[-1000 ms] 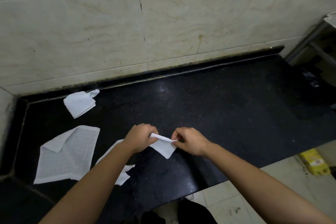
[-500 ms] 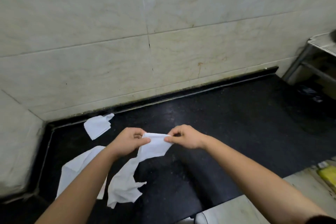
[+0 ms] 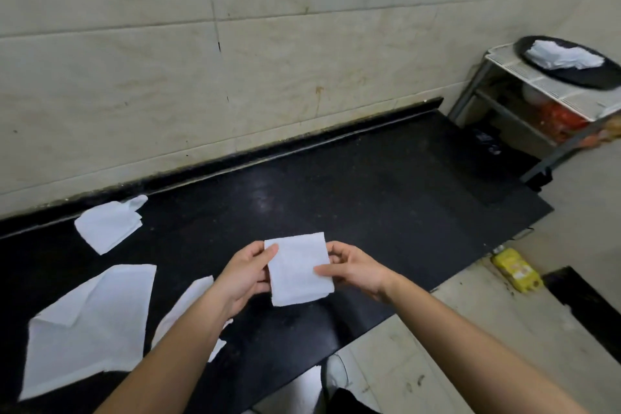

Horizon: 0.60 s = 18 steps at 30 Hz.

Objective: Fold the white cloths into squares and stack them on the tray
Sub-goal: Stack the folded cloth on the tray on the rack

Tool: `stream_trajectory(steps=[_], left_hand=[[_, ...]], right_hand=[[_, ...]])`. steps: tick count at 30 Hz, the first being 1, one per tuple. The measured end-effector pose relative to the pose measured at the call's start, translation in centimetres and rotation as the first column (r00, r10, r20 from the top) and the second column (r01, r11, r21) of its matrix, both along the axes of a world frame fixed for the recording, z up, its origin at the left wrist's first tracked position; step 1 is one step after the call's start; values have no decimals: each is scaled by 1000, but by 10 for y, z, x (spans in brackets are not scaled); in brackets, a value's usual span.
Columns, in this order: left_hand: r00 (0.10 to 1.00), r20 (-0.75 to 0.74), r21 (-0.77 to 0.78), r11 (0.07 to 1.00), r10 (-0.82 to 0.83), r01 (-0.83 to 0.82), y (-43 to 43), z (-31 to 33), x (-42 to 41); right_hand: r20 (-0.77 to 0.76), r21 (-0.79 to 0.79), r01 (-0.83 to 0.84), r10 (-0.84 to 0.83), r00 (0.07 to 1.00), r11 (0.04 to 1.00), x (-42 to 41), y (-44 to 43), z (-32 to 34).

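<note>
Stone counter [image 3: 353,198], black and speckled, runs along a pale tiled wall [image 3: 235,60]; beyond its right end we see a metal rack [image 3: 544,91] carrying a dark tray [image 3: 601,77] with a pile of white cloths [image 3: 564,57]. We count three loose cloths [image 3: 90,323] on the counter's left side. Above the counter we pinch a folded cloth [image 3: 297,270] between both hands, our left hand [image 3: 247,274] closed on its left edge, our right hand [image 3: 356,270] on its right edge.
</note>
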State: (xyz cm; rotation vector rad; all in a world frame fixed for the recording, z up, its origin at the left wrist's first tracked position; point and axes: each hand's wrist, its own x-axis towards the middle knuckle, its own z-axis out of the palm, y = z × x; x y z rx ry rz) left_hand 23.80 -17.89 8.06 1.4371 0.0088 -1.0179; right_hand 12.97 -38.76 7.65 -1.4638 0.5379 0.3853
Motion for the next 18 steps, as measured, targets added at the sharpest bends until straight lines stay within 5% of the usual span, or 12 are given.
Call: stream_trajectory(steps=[13, 18], left_hand=[[939, 162, -3, 951, -305, 309, -135, 41, -91], [926, 237, -24, 952, -293, 307, -234, 52, -166]], right_hand=[[105, -10, 179, -177, 979, 984, -127, -125, 36], [181, -15, 243, -236, 955, 970, -213, -210, 49]])
